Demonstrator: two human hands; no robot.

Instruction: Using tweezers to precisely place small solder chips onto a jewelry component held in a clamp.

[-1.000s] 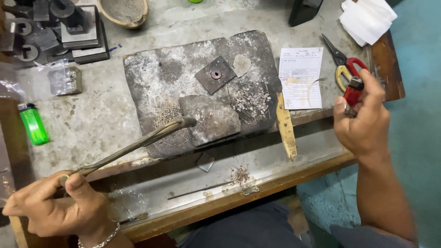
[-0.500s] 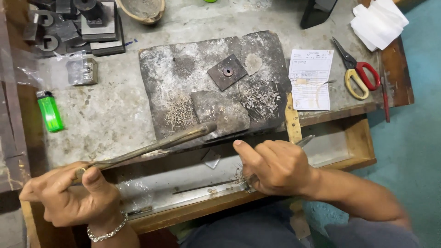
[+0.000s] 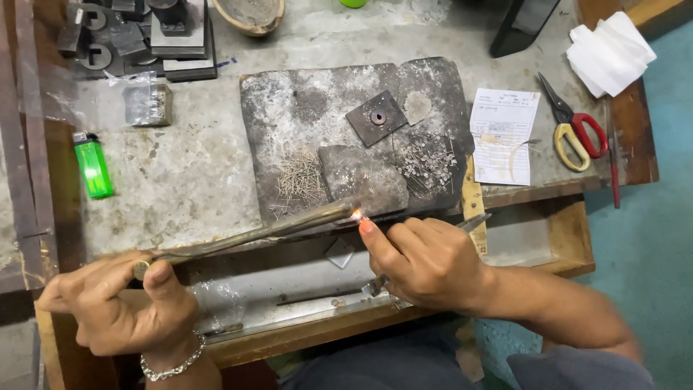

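Note:
My left hand [image 3: 119,307] grips the near end of a long metal blowpipe [image 3: 253,232] that slants up to the right. Its tip sits at the front edge of a scorched grey slab [image 3: 325,108]. A small orange flame [image 3: 356,214] burns at that tip. My right hand [image 3: 426,260] is closed just right of the flame, thumb almost touching it. A thin metal tool [image 3: 478,220] sticks out of both sides of that fist. On the slab lie two heaps of fine wire bits [image 3: 299,177] and a square plate with a hole [image 3: 377,118].
A green lighter [image 3: 94,166] lies at the left, a paper slip [image 3: 503,133] and red-and-yellow scissors [image 3: 577,130] at the right. Metal blocks [image 3: 137,32], a bowl [image 3: 249,11] and a white cloth [image 3: 610,54] line the back. An open drawer [image 3: 289,303] lies under my hands.
My right hand left the scissors at the right edge and came in to the blowpipe's tip. A small flame now shows there. My left hand kept its hold.

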